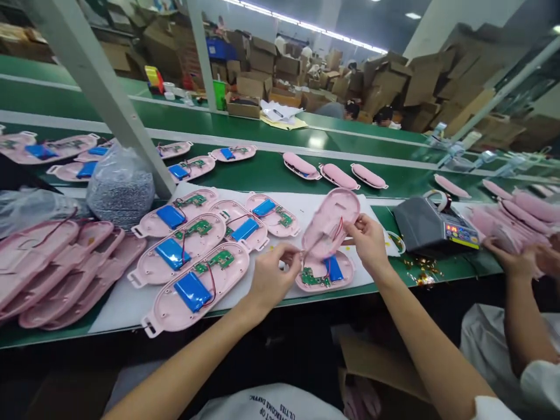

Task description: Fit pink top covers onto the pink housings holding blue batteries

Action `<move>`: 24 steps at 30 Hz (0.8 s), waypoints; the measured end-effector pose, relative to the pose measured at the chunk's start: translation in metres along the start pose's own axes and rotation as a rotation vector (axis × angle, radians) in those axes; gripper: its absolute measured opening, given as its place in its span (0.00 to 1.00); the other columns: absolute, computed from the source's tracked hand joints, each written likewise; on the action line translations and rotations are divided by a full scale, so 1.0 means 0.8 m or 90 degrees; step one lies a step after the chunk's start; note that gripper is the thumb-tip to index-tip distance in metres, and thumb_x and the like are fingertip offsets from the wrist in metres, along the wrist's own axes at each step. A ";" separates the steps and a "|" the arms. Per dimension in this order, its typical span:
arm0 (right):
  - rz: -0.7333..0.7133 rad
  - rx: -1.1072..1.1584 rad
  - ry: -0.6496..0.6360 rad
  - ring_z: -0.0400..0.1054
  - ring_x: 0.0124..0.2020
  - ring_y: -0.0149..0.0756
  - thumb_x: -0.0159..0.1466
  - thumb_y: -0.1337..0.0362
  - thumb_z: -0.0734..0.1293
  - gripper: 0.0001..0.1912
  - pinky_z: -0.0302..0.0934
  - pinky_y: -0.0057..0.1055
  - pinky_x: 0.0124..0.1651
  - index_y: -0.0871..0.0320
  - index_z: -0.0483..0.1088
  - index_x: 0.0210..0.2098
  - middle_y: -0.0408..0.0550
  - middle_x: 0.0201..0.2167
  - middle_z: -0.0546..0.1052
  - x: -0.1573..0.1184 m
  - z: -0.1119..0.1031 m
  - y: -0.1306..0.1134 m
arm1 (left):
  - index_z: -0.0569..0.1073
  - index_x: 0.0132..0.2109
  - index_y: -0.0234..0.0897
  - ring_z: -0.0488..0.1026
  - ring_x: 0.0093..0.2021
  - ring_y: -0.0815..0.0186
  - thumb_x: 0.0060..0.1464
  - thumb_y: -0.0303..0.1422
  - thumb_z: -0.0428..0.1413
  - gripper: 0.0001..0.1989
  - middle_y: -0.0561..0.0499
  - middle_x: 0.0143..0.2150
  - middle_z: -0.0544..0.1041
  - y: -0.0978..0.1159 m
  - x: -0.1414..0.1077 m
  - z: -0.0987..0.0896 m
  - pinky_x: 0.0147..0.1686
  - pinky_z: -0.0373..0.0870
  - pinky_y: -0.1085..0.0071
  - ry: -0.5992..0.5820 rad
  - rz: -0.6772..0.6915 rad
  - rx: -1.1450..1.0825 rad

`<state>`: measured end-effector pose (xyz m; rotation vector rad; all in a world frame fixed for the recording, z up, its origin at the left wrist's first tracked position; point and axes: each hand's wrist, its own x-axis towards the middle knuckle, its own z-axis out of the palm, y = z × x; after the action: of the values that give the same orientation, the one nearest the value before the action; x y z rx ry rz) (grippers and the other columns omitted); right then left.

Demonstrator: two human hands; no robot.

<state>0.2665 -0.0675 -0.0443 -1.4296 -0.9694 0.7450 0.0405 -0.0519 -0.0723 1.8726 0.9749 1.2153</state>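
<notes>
Green benchtop (459, 264) faces a shirt (236, 403) lettered "OVERCOME"; the right hand (370, 240) pinches a pink cover (328, 217), left hand (275, 273) grip unclear.

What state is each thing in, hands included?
Cover: raised, tilted, inner side showing
Shell: open, below the cover
Battery: exposed inside the shell
Board: exposed inside the shell
Left hand: fingers curled near the cover's lower end, grip unclear
Right hand: pinching the cover's right edge
Shells at left: open
Bag: filled
Grey machine: display lit
Ceiling lights: lit
</notes>
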 end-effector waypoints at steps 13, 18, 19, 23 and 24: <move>-0.116 0.019 0.040 0.69 0.28 0.32 0.58 0.53 0.72 0.17 0.67 0.26 0.24 0.59 0.67 0.37 0.46 0.31 0.73 -0.050 0.039 -0.004 | 0.74 0.40 0.39 0.72 0.38 0.64 0.60 0.30 0.55 0.03 0.46 0.39 0.72 -0.012 0.009 -0.001 0.35 0.73 0.68 0.096 0.240 0.201; -0.112 0.076 0.140 0.69 0.30 0.31 0.58 0.54 0.72 0.18 0.69 0.26 0.26 0.59 0.66 0.40 0.46 0.33 0.72 -0.064 0.051 0.007 | 0.76 0.41 0.39 0.71 0.51 0.58 0.61 0.28 0.54 0.05 0.43 0.52 0.69 -0.013 0.013 0.004 0.46 0.74 0.61 0.051 0.212 0.196; -0.105 0.083 0.154 0.69 0.30 0.31 0.58 0.54 0.72 0.19 0.70 0.26 0.27 0.59 0.66 0.40 0.45 0.33 0.72 -0.065 0.052 0.009 | 0.77 0.39 0.39 0.71 0.52 0.57 0.60 0.28 0.55 0.05 0.43 0.53 0.69 -0.011 0.015 0.003 0.47 0.73 0.60 0.004 0.191 0.163; -0.082 0.123 0.190 0.69 0.32 0.30 0.57 0.53 0.72 0.20 0.71 0.26 0.28 0.59 0.66 0.41 0.45 0.35 0.73 -0.066 0.058 0.012 | 0.78 0.35 0.40 0.72 0.51 0.58 0.56 0.30 0.60 0.03 0.46 0.52 0.69 -0.001 0.023 -0.001 0.49 0.73 0.60 -0.144 0.071 -0.016; -0.076 0.136 0.194 0.69 0.33 0.31 0.57 0.53 0.72 0.21 0.71 0.27 0.28 0.59 0.66 0.42 0.46 0.36 0.73 -0.067 0.060 0.011 | 0.79 0.34 0.40 0.73 0.49 0.58 0.55 0.30 0.60 0.02 0.46 0.52 0.70 -0.001 0.023 0.000 0.49 0.73 0.60 -0.125 0.045 -0.039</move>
<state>0.2011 -0.0924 -0.0630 -1.2434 -0.7095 0.5087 0.0455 -0.0354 -0.0649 1.9498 0.7626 1.0651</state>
